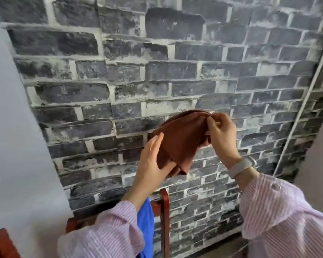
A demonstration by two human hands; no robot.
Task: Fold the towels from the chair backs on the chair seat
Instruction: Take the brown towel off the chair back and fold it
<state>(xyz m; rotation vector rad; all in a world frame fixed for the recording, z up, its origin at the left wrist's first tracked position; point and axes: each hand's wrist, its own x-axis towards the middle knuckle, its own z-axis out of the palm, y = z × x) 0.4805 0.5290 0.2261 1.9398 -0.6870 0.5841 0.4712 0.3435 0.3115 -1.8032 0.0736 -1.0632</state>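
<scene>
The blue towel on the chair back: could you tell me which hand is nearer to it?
Left. The left hand holds the brown towel above the blue towel; the right hand pinches the brown towel's top, higher and farther right.

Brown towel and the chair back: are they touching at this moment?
Apart. The head view shows the brown towel held up in both hands, its lowest corner hanging clear above the chair back, with brick wall visible between them.
</scene>
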